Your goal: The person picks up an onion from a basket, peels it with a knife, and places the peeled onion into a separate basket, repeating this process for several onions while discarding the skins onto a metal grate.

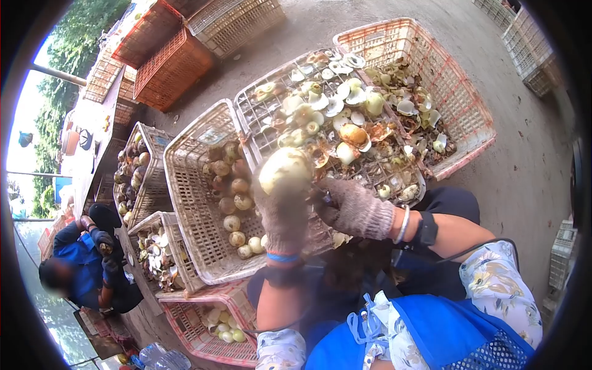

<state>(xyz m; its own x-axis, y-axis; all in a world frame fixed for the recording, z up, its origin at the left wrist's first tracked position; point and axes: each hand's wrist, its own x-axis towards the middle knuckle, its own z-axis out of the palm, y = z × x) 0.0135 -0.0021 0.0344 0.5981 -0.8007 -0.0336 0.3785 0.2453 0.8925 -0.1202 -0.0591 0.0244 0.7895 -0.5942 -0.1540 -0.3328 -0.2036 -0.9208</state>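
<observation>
The left hand, in a worn knit glove with a blue band at the wrist, was closed around a round, pale fruit and held it up over the near edge of a grey crate. The right hand, gloved the same way with a silver bracelet at the wrist, sat just right of the fruit. Its fingers were curled tightly in towards the fruit, and whether they gripped anything could not be told. The grey crate was strewn with peelings and cut shells. Touching it on the far right was a pink crate with more peelings inside. To the left of the hands stood a white crate holding brownish and pale whole fruit. Near the person's left elbow lay another pink crate with a few pale fruit in it. Further left, two more crates held fruit and scraps. Beside them another person in blue sat with gloved hands. Orange crates were stacked far off on the grey ground.
</observation>
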